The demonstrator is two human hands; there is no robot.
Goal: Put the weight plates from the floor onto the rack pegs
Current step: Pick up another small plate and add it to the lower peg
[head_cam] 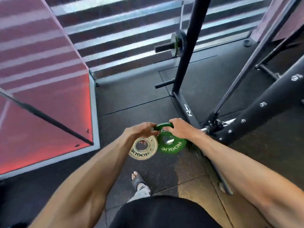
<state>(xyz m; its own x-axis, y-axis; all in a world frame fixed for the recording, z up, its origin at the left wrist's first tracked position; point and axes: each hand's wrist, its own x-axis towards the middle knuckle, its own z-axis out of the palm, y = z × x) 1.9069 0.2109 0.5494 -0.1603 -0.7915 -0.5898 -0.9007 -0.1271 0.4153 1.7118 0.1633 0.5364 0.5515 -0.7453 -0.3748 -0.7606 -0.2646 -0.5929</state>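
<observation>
2 plates [171,145] in 2 hands [143,130].

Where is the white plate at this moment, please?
In the head view, the white plate is low in the centre, held at its top edge by the left hand, just left of the green plate.

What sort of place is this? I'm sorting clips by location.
Most likely a gym: a black rack upright with storage pegs, ROGUE weight plates, a green plate and a white plate, and dark rubber floor tiles.
</observation>
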